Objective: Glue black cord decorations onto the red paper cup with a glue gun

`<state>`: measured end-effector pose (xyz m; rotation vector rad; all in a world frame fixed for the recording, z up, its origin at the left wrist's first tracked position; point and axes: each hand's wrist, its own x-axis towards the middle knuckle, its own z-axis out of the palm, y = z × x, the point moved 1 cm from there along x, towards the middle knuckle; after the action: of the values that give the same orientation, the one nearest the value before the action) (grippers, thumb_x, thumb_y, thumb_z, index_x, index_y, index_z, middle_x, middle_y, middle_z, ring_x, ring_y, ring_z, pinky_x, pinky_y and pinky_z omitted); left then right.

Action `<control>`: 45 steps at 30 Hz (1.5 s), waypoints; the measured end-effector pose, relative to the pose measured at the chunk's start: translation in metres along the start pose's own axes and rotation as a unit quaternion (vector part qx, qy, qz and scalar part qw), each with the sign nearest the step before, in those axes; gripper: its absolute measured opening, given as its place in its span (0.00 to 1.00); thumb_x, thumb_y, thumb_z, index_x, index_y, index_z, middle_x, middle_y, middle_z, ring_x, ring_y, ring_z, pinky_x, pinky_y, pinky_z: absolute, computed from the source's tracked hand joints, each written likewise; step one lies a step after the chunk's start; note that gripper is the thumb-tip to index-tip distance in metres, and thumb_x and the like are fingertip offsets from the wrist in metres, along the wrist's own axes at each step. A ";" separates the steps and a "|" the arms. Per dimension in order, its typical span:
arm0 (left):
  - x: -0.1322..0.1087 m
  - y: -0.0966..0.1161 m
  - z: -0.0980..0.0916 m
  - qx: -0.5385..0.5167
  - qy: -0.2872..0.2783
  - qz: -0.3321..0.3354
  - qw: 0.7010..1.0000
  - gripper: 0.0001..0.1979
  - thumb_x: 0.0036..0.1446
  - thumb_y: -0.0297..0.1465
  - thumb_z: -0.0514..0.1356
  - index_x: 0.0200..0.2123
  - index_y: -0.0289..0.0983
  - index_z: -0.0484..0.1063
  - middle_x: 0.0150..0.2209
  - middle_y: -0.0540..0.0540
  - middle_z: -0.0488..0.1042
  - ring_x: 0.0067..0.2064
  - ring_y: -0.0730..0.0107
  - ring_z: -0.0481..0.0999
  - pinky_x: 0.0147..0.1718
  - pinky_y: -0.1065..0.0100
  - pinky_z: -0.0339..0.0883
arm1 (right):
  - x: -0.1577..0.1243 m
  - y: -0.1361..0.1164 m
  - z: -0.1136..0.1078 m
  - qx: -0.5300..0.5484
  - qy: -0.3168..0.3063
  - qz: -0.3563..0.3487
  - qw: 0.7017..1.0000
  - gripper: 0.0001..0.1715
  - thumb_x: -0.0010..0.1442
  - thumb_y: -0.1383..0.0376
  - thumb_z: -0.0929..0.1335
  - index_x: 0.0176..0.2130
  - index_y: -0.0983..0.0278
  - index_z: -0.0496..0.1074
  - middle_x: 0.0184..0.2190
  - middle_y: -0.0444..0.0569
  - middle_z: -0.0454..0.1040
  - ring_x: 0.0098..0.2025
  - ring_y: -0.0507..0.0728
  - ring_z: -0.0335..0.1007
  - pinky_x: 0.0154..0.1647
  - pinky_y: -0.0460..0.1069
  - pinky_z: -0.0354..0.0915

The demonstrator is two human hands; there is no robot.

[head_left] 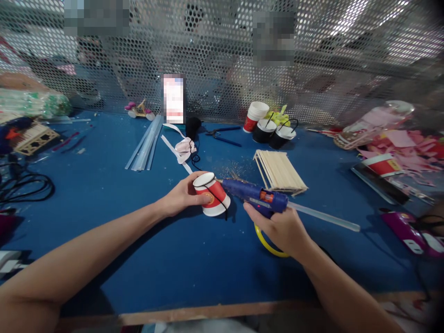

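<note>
My left hand (185,196) is wrapped round a red and white paper cup (217,200), which tilts on the table with its narrower end up. A black cord (222,206) runs round the cup's upper end and down its side. In my right hand (284,229) is a blue hot glue gun (243,189), its nozzle close against the upper right side of the cup. A long clear glue stick (326,217) sticks out of the gun's back. Whether the nozzle touches the cup, I cannot tell. Beneath my right hand lies a yellow ring (267,243), partly hidden.
Behind are spare glue sticks (144,145), white ribbon (185,149), blue-handled pliers (222,136), stacked cups (255,115) and two black-wrapped cups (265,131). A bundle of wooden sticks (280,171) lies beyond the gun. At right is a purple power strip (409,231); a perforated metal screen (215,60) closes the back.
</note>
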<state>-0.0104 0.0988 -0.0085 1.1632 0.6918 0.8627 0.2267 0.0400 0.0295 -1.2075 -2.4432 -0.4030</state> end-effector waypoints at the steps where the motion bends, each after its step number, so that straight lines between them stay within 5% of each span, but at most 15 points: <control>1: 0.000 0.000 0.000 0.002 0.001 0.001 1.000 0.28 0.43 0.27 0.67 0.49 0.38 0.64 0.46 0.42 0.71 0.46 0.62 0.72 0.48 0.58 0.62 | 0.002 -0.002 -0.001 -0.003 0.002 -0.021 1.000 0.27 0.51 0.79 0.58 0.37 0.56 0.78 0.22 0.49 0.76 0.31 0.58 0.73 0.31 0.52 0.69; 4: 0.000 0.000 0.001 0.005 0.002 0.005 1.000 0.27 0.43 0.27 0.67 0.48 0.38 0.64 0.46 0.42 0.71 0.46 0.62 0.72 0.49 0.57 0.62 | 0.002 -0.006 -0.002 -0.001 -0.019 -0.072 0.997 0.27 0.51 0.79 0.58 0.38 0.58 0.78 0.23 0.49 0.76 0.33 0.59 0.73 0.33 0.53 0.69; 13: 0.000 -0.001 0.001 -0.018 -0.002 0.004 1.000 0.28 0.43 0.26 0.67 0.48 0.38 0.64 0.46 0.43 0.71 0.44 0.65 0.72 0.48 0.60 0.63 | -0.018 -0.001 0.011 0.014 -0.068 -0.009 0.998 0.22 0.55 0.72 0.59 0.42 0.56 0.75 0.27 0.48 0.77 0.38 0.59 0.72 0.33 0.52 0.66; 19: -0.001 0.002 0.002 0.001 -0.006 0.006 1.000 0.27 0.43 0.27 0.67 0.48 0.38 0.64 0.47 0.43 0.71 0.46 0.63 0.72 0.48 0.58 0.62 | -0.004 -0.003 0.003 0.018 -0.044 -0.060 0.997 0.24 0.52 0.76 0.59 0.39 0.58 0.77 0.22 0.48 0.76 0.30 0.58 0.73 0.32 0.51 0.67; 29: -0.001 0.000 0.001 -0.002 -0.003 0.005 1.000 0.27 0.43 0.26 0.67 0.48 0.38 0.64 0.45 0.43 0.72 0.45 0.63 0.72 0.47 0.59 0.63 | 0.000 -0.003 0.003 -0.165 0.043 -0.110 0.979 0.27 0.50 0.80 0.58 0.37 0.60 0.78 0.19 0.49 0.73 0.27 0.58 0.71 0.28 0.52 0.67; 45: -0.001 0.000 0.001 -0.016 -0.003 0.006 1.000 0.27 0.43 0.25 0.67 0.48 0.38 0.64 0.45 0.45 0.71 0.44 0.67 0.72 0.48 0.62 0.62 | 0.002 -0.012 -0.004 -0.073 0.048 -0.148 0.985 0.29 0.49 0.82 0.56 0.34 0.60 0.78 0.19 0.49 0.75 0.30 0.59 0.72 0.29 0.51 0.66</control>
<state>-0.0097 0.0978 -0.0077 1.1420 0.6643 0.8758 0.2165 0.0330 0.0329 -0.8542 -2.5488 -0.7196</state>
